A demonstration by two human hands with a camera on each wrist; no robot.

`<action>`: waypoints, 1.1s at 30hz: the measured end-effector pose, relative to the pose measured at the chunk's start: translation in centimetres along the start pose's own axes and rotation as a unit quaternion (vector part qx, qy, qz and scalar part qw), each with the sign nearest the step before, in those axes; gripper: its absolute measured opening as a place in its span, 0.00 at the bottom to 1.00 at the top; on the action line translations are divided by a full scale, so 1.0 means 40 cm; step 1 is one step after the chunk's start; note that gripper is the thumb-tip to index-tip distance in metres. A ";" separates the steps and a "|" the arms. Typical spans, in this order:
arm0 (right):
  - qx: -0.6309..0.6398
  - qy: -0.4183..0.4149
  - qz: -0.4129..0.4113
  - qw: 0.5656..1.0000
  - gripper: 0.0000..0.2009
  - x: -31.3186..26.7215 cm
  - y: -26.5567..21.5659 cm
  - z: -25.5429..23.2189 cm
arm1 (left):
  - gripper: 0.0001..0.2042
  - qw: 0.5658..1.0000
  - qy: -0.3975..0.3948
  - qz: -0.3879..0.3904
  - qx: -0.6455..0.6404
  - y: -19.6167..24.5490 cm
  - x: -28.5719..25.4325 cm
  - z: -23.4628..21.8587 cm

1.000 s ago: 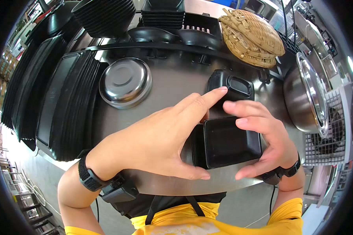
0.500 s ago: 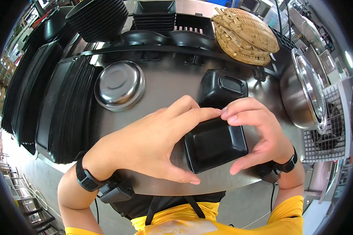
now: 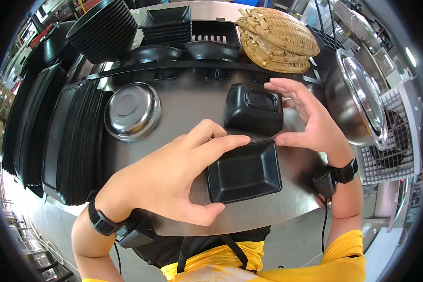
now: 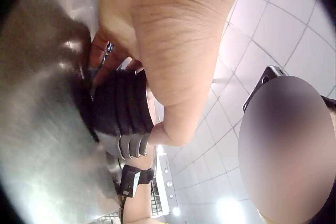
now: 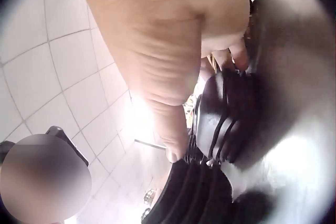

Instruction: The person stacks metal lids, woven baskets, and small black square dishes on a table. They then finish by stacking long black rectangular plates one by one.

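A stack of black rectangular dishes [image 3: 244, 173] sits upright near the front of the steel table, its nested rims showing in the left wrist view. My left hand [image 3: 174, 171] spans its left side, thumb [image 4: 173, 129] at the near rim and fingers along the far edge. Just behind, a second stack of black dishes [image 3: 254, 110] lies bottom up. My right hand [image 3: 310, 117] curves round its right end, with the fingers at the far side and the thumb [image 5: 170, 134] near the gap between the two stacks. The fingertips there are partly hidden.
Left stands a row of black trays [image 3: 75, 141]; beside it is an overturned steel bowl [image 3: 132, 112]. Black bowls [image 3: 103, 33], square dishes [image 3: 167, 23] and woven baskets [image 3: 279, 40] line the back rack. A large steel bowl [image 3: 348, 98] is at right.
Front dishes that stood offset side by side now form one stack. My right hand has moved from the front dishes to the overturned stack behind; my left hand stays beside the front stack.
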State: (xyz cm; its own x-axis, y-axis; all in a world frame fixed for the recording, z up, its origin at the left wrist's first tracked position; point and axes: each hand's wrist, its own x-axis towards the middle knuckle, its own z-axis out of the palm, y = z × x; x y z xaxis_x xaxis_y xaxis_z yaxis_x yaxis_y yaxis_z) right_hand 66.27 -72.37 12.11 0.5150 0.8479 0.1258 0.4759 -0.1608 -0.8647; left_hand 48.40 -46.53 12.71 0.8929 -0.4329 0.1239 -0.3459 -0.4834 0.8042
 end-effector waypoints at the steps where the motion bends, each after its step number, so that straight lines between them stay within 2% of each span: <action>1: -0.021 0.001 0.008 1.000 0.47 0.002 0.001 0.001 | 0.45 1.000 0.000 -0.001 -0.001 0.000 0.000 0.000; 3: -0.042 0.004 0.017 0.999 0.47 0.004 0.000 -0.003 | 0.45 1.000 -0.002 -0.002 -0.001 0.001 0.001 -0.001; 5: -0.154 -0.001 -0.006 0.988 0.45 0.002 -0.006 -0.010 | 0.45 1.000 0.005 0.005 0.000 0.001 0.003 0.000; 6: -0.153 0.001 -0.005 0.988 0.45 0.001 -0.005 -0.008 | 0.45 1.000 0.002 0.006 0.000 0.002 0.003 -0.001; 8: -0.158 0.031 -0.047 0.986 0.36 0.001 -0.004 -0.002 | 0.45 1.000 0.004 0.005 -0.003 0.005 0.003 -0.002; 9: -0.158 0.033 -0.046 0.986 0.36 0.002 0.008 -0.003 | 0.45 1.000 0.002 0.006 -0.003 0.006 0.004 -0.001; 11: -0.104 0.076 -0.130 0.983 0.37 0.010 0.041 -0.004 | 0.44 1.000 0.004 0.003 -0.006 0.007 0.006 -0.001; 12: -0.103 0.078 -0.129 0.983 0.37 0.010 0.041 -0.003 | 0.44 1.000 0.002 0.003 -0.006 0.007 0.006 -0.003; 14: -0.015 0.153 -0.163 0.975 0.40 0.012 0.032 0.001 | 0.44 1.000 -0.008 -0.018 -0.007 0.009 0.005 -0.007; 16: 0.016 0.155 -0.148 0.977 0.44 0.000 0.002 0.002 | 0.45 1.000 -0.003 -0.006 -0.011 0.006 0.006 -0.005; 18: 0.191 0.224 -0.149 0.944 0.43 -0.001 -0.022 0.018 | 0.46 1.000 0.006 0.004 -0.014 0.003 0.006 -0.003; 19: 0.201 0.233 -0.176 0.935 0.42 0.000 -0.020 0.015 | 0.47 1.000 0.010 -0.002 -0.015 0.002 0.007 -0.002; 20: 0.202 0.231 -0.177 0.935 0.42 -0.001 -0.023 0.016 | 0.48 1.000 0.016 -0.008 -0.017 0.002 0.006 -0.003; 22: 0.232 0.184 -0.240 0.925 0.40 -0.004 -0.031 0.018 | 0.49 1.000 0.014 -0.017 -0.014 0.002 0.004 -0.004; 23: 0.183 0.126 -0.289 0.931 0.36 -0.003 -0.019 0.004 | 0.50 1.000 0.010 -0.023 -0.012 0.002 0.003 -0.004; 24: 0.184 0.124 -0.290 0.931 0.36 -0.004 -0.022 0.011 | 0.50 1.000 0.012 -0.024 -0.012 0.000 0.003 -0.004; 26: 0.078 0.122 -0.221 0.964 0.30 -0.011 -0.034 0.030 | 0.51 1.000 0.014 -0.007 -0.013 -0.004 0.004 -0.001; 27: 0.019 0.102 -0.269 0.958 0.24 -0.005 -0.007 0.014 | 0.51 1.000 0.014 -0.006 -0.013 -0.004 0.004 -0.001; 33: -0.005 0.113 -0.182 0.977 0.19 0.006 0.002 0.001 | 0.50 1.000 0.006 0.002 -0.016 -0.006 0.005 -0.003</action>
State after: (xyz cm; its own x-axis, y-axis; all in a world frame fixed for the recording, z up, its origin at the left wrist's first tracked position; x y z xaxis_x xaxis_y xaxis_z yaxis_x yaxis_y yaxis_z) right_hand 66.39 -72.16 12.05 0.4546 0.7160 0.5297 0.6629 0.1252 -0.7381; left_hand 48.70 -46.43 12.62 0.8951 -0.4250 0.1346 -0.3407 -0.4573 0.8215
